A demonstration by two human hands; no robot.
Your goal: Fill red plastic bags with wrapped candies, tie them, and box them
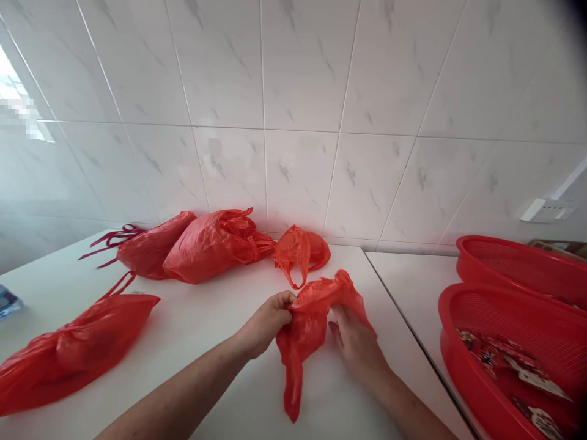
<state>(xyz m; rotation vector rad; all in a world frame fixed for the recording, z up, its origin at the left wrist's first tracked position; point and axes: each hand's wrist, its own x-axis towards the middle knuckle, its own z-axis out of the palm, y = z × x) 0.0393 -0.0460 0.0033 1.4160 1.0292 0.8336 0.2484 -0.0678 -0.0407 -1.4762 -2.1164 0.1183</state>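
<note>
A thin red plastic bag [308, 327], crumpled and with a strip hanging down, is held up between my two hands over the white table. My left hand [266, 324] pinches its left edge between thumb and fingers. At the bag's right side, my right hand [358, 342] has its fingers curled into the plastic, their tips partly hidden by the folds. Just behind lies another red plastic bag [293, 250], its loop handle drooping toward my hands.
Filled red bags [206, 247] lie along the tiled wall, beside one with dark red ties [149, 253]. Another filled bag [92, 348] is at left, near a clear plastic item [8, 302]. Red baskets [458, 348] holding printed packets [518, 366] stand right of the table seam.
</note>
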